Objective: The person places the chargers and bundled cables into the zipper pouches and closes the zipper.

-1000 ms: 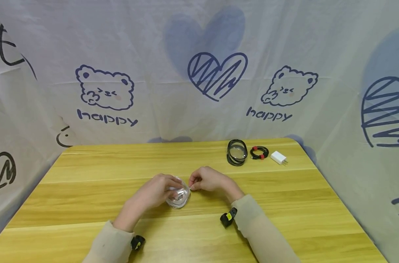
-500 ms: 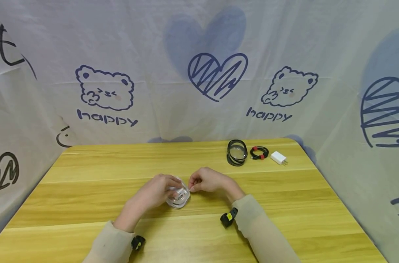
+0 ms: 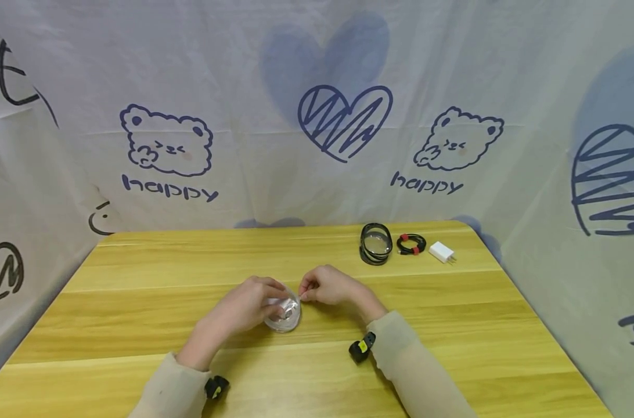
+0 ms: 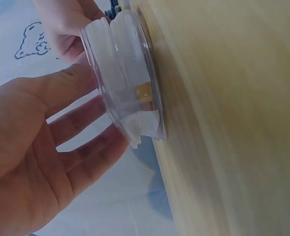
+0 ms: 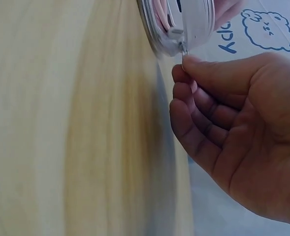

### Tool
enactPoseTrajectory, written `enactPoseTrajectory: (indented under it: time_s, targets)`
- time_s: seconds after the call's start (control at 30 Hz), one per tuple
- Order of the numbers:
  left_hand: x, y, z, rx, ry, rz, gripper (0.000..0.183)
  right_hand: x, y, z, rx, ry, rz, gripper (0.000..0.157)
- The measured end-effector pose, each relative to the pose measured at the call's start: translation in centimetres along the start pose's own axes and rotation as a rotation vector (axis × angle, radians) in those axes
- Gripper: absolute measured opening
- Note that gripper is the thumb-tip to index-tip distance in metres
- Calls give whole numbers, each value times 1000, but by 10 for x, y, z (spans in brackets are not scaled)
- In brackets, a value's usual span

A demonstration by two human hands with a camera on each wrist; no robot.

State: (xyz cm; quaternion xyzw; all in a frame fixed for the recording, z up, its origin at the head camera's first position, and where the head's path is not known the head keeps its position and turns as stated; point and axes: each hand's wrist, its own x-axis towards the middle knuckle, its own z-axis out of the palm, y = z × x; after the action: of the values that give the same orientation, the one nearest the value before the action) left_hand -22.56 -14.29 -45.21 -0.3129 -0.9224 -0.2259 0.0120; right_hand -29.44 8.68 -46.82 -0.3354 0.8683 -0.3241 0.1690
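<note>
A clear round plastic case (image 3: 288, 320) lies on the wooden table in the head view, with a coiled pale cable (image 5: 160, 14) inside, partly seen in the right wrist view. My left hand (image 3: 251, 303) holds the case from its left, thumb and fingers on its upper side. At the right rim, my right hand (image 3: 330, 285) pinches the case's edge between thumb and forefinger; its other fingers are curled. A small yellow patch (image 4: 144, 92) shows in the case's side in the left wrist view. What exactly the right fingertips grip is too small to tell.
Toward the back right of the table (image 3: 191, 261) lie a coiled black cable (image 3: 366, 255), a smaller black cable with red ties (image 3: 412, 244) and a white charger plug (image 3: 442, 252). A printed cloth (image 3: 254, 145) hangs behind and at both sides.
Both hands stay nearly in place on the case. The glints on its lid have shifted, and the whole view has moved slightly.
</note>
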Motion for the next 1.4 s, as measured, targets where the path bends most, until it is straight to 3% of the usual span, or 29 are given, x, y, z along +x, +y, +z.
enactPoseTrajectory:
  time_s: [0.27, 0.53, 0.87, 1.2, 1.4]
  targets:
    - [-3, -2, 1, 56, 21, 63, 28, 5, 0, 7, -32, 52, -13, 8]
    - [0, -10, 4, -11, 19, 140, 26, 6, 1, 9, -50, 62, 22, 10]
    - [0, -8, 4, -45, -18, 79, 29, 4, 4, 6, -60, 51, 13, 10]
    - [2, 3, 3, -18, 2, 16, 28, 1, 3, 0, -97, 10, -42, 12]
    - [2, 6, 5, -2, 5, -30, 24, -1, 4, -2, -65, -48, -62, 9]
